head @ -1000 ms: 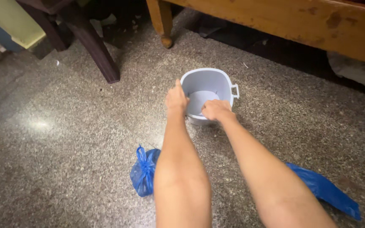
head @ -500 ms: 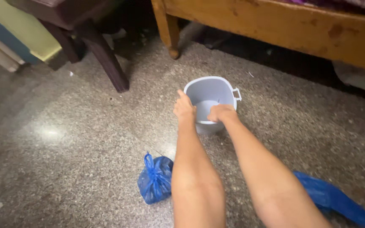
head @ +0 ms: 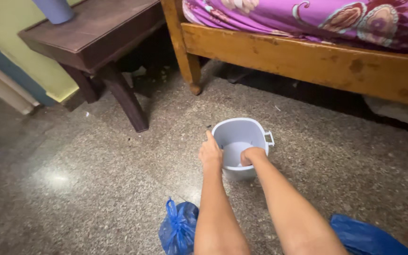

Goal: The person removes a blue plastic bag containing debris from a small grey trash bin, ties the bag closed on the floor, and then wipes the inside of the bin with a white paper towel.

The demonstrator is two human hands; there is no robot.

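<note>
2 big pieces of furniture frame the speckled floor: a wooden bed under a purple patterned cover and a dark side bench. Between them, on the floor, stands a small grey bin, empty. The left hand presses its outer wall, seemingly to steady it; the right hand curls closed over the near rim. A knotted blue bag lies beside the left forearm, another blue bag right.

The view tilted up, so the bed, its purple cover and the table top came into sight. The right hand dipped from the bin rim to inside it.
</note>
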